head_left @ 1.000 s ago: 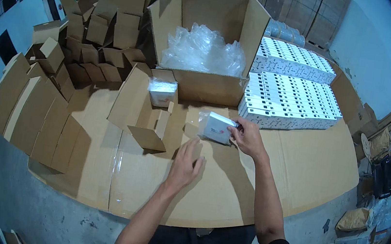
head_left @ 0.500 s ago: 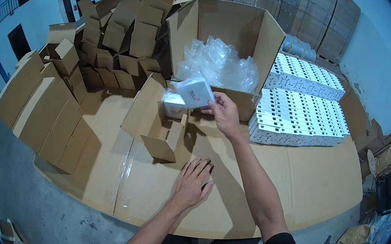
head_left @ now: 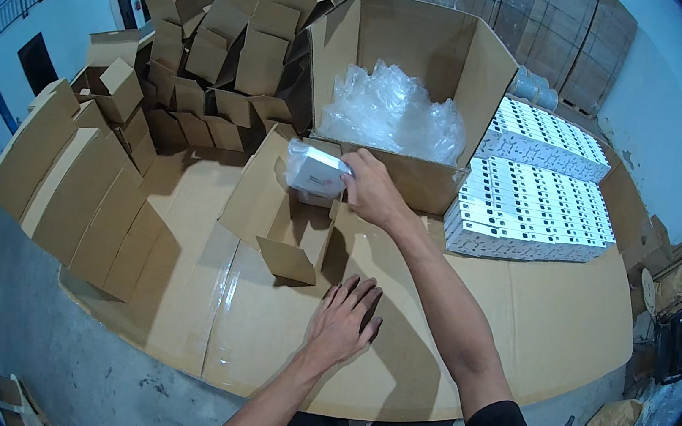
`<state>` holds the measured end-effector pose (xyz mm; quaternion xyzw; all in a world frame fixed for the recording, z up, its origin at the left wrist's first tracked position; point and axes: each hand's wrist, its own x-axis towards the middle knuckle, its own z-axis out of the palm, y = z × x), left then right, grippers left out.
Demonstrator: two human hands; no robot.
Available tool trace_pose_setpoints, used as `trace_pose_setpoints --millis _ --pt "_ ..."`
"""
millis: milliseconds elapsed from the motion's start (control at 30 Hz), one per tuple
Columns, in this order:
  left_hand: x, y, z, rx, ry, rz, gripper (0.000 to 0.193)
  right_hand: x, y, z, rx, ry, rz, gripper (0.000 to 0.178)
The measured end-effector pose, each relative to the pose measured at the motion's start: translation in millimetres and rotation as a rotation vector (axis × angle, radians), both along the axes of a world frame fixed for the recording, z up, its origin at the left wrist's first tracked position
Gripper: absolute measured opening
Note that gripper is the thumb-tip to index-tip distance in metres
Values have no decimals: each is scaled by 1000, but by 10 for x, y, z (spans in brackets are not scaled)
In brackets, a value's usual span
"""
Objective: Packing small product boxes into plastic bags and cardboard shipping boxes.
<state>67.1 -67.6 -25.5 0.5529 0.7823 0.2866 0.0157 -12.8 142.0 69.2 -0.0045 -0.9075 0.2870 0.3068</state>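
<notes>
My right hand (head_left: 374,189) grips the right end of a flat white box (head_left: 317,171) wrapped in clear plastic. The box is over the far part of an open brown carton (head_left: 291,260), whose flaps stand out. Beneath the held box, part of another white item shows inside the carton; most of it is hidden. On the cardboard-covered table (head_left: 461,347), my left hand (head_left: 342,320) lies flat with fingers spread, just in front of the carton and holding nothing.
Behind the small carton stands a large open carton (head_left: 414,171) with crumpled clear plastic bags (head_left: 396,113). To its right are stacked rows of white boxes (head_left: 533,211). Several open brown cartons (head_left: 90,208) line the left edge, with more piled up (head_left: 261,63) at the back left.
The white box has come down toward the carton and tilted flatter, with my right hand moving left along with it. My left hand stays resting on the table.
</notes>
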Motion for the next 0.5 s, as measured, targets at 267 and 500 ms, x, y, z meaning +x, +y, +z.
trace_pose_setpoints --millis 267,500 --pt "32 8 24 -116 -59 29 57 -171 -232 -98 313 -291 -116 32" --pt "23 -16 37 -97 -34 25 56 -264 -221 -269 200 -109 -117 17"
